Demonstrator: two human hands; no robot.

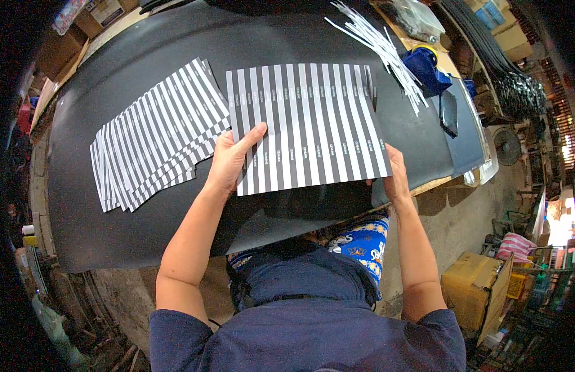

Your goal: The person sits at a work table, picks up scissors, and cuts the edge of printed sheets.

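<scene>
Between my hands is a black-and-white striped sheet [309, 130] with small print along its stripes, held up over the black table. My left hand [230, 155] grips its left edge, thumb on top and fingers underneath. At the lower right corner, my right hand [396, 175] holds the sheet with its fingers mostly hidden behind it. Left of my left hand lies a fanned pile of similar striped sheets [157, 136]. Whether the held piece is one sheet or a few together I cannot tell.
A bundle of thin white strips [383, 53] lies at the table's far right. Near it are a dark blue cloth item [425, 71] and a black phone-like object [449, 113]. The black tabletop [114, 239] reaches close to my body. A cardboard box [468, 282] stands on the floor at right.
</scene>
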